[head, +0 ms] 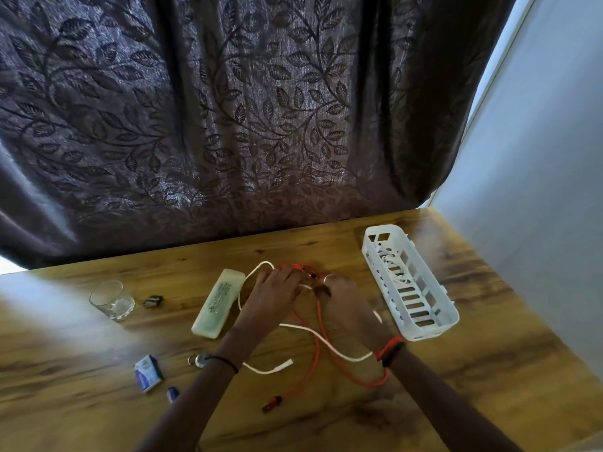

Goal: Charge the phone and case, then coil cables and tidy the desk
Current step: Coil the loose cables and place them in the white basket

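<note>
The right grip (339,300) has its fingertips curled and seems to pinch the thin orange-red cable (318,327) near a dark plug. The left grip (277,285) lies over the gathered loops beside it; blur hides whether it clasps them or only presses. The cable looks light and limp, likely springy enough to uncoil, so hold it at the loop crossing rather than the plug. Its slack trails toward the person across the wooden bench (326,425), tangled with a white cord (303,331). A pale green oblong case (218,305) lies just left, and a white slotted plastic basket (421,334) sits to the right.
</note>
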Motion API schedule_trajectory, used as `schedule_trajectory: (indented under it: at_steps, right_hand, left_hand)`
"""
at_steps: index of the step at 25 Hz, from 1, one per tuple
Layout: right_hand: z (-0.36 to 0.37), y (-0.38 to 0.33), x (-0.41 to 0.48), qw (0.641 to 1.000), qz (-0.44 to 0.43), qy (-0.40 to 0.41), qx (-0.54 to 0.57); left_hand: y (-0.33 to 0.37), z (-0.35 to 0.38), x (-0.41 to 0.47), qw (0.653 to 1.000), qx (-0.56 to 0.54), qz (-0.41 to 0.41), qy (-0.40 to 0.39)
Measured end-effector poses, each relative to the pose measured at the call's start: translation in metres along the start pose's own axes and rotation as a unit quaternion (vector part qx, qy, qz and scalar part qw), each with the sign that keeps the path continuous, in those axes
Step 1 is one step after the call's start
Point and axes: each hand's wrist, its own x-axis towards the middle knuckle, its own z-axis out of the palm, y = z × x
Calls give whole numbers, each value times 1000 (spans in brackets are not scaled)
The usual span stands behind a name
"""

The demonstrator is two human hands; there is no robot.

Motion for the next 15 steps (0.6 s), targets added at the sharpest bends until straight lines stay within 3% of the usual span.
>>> schedule_trajectory:
  at_steps: [2,4,8,10,11,13,15]
  right_hand:
    - [-23,-7,3,999,-4,45,16]
    - [-43,-15,2,995,-9,91,36]
    - [-86,-19,1,977,10,200,70]
    - [-108,-15,4,960,15,254,115]
    - [-116,-13,5,956,18,265,123]
    - [-124,-10,9,961,19,251,119]
    - [-123,-10,14,980,11,173,94]
  left_hand:
    - [0,-21,12,993,-106,-54,7]
    - [0,-40,18,957,-264,-116,-8]
    - [-10,-68,20,917,-350,-188,19]
    - [-16,-79,20,881,-418,-219,37]
    - [-16,-85,20,848,-472,-237,45]
    - [-10,-100,21,749,-602,-271,63]
    - [-1,-116,25,668,-685,-283,73]
